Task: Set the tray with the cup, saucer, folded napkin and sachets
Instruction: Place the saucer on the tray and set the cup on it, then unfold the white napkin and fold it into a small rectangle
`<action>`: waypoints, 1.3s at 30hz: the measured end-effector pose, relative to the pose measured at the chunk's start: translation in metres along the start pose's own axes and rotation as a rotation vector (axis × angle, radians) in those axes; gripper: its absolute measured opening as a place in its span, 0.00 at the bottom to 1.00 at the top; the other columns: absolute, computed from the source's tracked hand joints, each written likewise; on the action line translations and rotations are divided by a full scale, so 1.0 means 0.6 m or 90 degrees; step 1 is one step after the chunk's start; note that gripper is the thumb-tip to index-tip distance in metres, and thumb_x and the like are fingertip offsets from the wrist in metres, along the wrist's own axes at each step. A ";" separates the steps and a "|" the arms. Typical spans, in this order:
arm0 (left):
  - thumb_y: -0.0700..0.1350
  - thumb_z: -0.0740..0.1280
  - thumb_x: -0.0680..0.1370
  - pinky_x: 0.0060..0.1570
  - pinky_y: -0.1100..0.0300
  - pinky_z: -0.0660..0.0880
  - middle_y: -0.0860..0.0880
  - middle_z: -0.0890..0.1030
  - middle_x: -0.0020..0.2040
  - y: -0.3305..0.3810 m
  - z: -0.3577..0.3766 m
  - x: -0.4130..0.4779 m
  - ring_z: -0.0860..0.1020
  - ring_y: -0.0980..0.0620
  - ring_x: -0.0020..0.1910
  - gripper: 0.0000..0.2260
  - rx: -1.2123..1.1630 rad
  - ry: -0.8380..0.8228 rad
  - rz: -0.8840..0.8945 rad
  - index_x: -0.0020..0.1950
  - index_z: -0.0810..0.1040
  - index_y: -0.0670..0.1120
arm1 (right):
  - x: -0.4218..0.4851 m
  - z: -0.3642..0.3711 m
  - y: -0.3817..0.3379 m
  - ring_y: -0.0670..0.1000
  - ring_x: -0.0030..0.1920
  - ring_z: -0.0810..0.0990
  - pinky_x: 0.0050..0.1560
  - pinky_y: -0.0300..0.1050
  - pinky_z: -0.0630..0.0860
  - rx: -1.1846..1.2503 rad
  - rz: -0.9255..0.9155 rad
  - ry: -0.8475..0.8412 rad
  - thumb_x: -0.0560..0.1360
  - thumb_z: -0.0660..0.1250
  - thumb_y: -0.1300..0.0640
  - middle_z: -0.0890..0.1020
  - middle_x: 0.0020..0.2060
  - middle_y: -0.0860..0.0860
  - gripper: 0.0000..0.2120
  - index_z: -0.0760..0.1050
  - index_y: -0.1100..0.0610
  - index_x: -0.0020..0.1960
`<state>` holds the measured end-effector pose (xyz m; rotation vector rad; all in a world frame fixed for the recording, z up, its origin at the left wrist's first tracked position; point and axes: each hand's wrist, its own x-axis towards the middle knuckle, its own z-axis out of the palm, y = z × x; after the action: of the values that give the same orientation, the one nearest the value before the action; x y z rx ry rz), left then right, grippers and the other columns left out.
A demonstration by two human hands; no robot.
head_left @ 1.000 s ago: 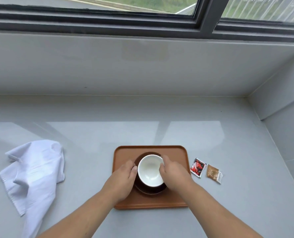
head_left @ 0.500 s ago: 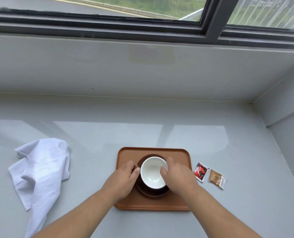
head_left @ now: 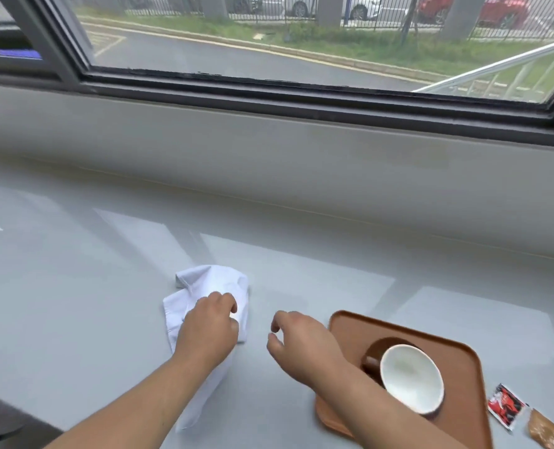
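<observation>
Fingers of the left hand (head_left: 209,328) curl down onto the napkin (head_left: 212,288), pinching a fold of the white cloth between thumb and fingertips. Its forearm runs in from the lower left, lying over the napkin's near part. The right hand (head_left: 301,343) holds nothing: it hangs just above the counter (head_left: 74,286) between napkin and tray (head_left: 463,367), fingers loosely bent and parted, thumb apart from them. Its forearm crosses the tray's near left corner. The napkin lies crumpled and unfolded on the counter, left of the tray and apart from it. On the brown tray a white cup (head_left: 411,379) stands upright on a dark saucer (head_left: 374,354). Two sachets, one red (head_left: 505,409) and one brown (head_left: 546,432), lie on the counter just right of the tray.
</observation>
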<state>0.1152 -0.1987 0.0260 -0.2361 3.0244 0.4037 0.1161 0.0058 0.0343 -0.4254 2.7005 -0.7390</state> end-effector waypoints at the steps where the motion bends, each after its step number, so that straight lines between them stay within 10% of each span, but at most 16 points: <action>1: 0.39 0.62 0.74 0.36 0.52 0.72 0.53 0.78 0.46 -0.026 -0.008 0.008 0.76 0.49 0.46 0.10 -0.003 0.001 0.001 0.50 0.79 0.50 | 0.010 0.021 -0.022 0.52 0.48 0.78 0.40 0.47 0.71 0.004 0.001 -0.018 0.78 0.59 0.43 0.80 0.51 0.47 0.14 0.75 0.49 0.57; 8: 0.41 0.62 0.73 0.33 0.56 0.67 0.56 0.77 0.45 -0.216 -0.023 0.041 0.75 0.50 0.46 0.08 0.006 -0.079 0.070 0.47 0.76 0.53 | 0.076 0.166 -0.152 0.56 0.47 0.81 0.39 0.48 0.73 0.029 0.162 -0.069 0.74 0.59 0.32 0.82 0.46 0.50 0.25 0.69 0.53 0.54; 13: 0.40 0.73 0.70 0.36 0.54 0.74 0.49 0.80 0.53 -0.285 -0.014 0.048 0.79 0.43 0.48 0.17 0.050 -0.081 0.253 0.58 0.80 0.49 | 0.117 0.197 -0.174 0.56 0.41 0.76 0.37 0.48 0.71 0.064 0.231 -0.089 0.76 0.59 0.53 0.77 0.40 0.50 0.04 0.66 0.53 0.46; 17: 0.41 0.81 0.61 0.37 0.51 0.80 0.44 0.82 0.58 -0.279 -0.015 0.069 0.82 0.41 0.49 0.26 0.078 -0.050 0.350 0.59 0.83 0.47 | 0.126 0.173 -0.173 0.52 0.35 0.71 0.36 0.49 0.67 0.201 0.261 -0.077 0.76 0.58 0.58 0.73 0.34 0.50 0.06 0.65 0.55 0.40; 24: 0.42 0.69 0.74 0.42 0.48 0.80 0.45 0.85 0.49 -0.212 -0.045 0.106 0.82 0.40 0.46 0.06 -0.051 0.011 0.454 0.47 0.85 0.44 | 0.116 0.104 -0.160 0.48 0.35 0.70 0.38 0.45 0.68 0.196 0.270 -0.050 0.77 0.55 0.57 0.72 0.34 0.47 0.10 0.65 0.52 0.37; 27: 0.44 0.62 0.76 0.42 0.49 0.78 0.48 0.84 0.42 -0.181 -0.071 0.112 0.81 0.42 0.44 0.11 -0.065 0.000 0.451 0.45 0.85 0.44 | 0.108 0.091 -0.154 0.47 0.41 0.73 0.42 0.46 0.73 0.124 0.256 0.045 0.77 0.59 0.52 0.75 0.42 0.45 0.04 0.70 0.50 0.45; 31: 0.47 0.64 0.76 0.43 0.52 0.74 0.49 0.81 0.37 -0.140 -0.099 0.115 0.77 0.45 0.41 0.09 -0.119 -0.018 0.358 0.42 0.80 0.45 | 0.088 0.085 -0.164 0.46 0.58 0.73 0.55 0.43 0.74 0.041 0.157 0.100 0.72 0.61 0.31 0.74 0.58 0.40 0.30 0.69 0.47 0.67; 36: 0.48 0.64 0.76 0.39 0.53 0.71 0.50 0.80 0.35 -0.096 -0.137 0.114 0.76 0.46 0.39 0.09 -0.129 0.000 0.361 0.41 0.77 0.44 | 0.098 0.044 -0.183 0.55 0.49 0.74 0.44 0.48 0.73 0.015 0.124 0.179 0.78 0.59 0.48 0.76 0.44 0.48 0.06 0.71 0.49 0.46; 39: 0.49 0.63 0.75 0.34 0.55 0.66 0.52 0.78 0.32 -0.087 -0.160 0.118 0.74 0.47 0.35 0.09 -0.124 0.039 0.360 0.39 0.76 0.46 | 0.103 0.005 -0.184 0.50 0.60 0.74 0.54 0.46 0.75 0.075 0.132 0.210 0.78 0.60 0.40 0.78 0.56 0.45 0.20 0.74 0.46 0.67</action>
<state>0.0484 -0.2843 0.0979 0.6222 3.0626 0.7387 0.0832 -0.1082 0.0775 0.0094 2.9207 -0.9725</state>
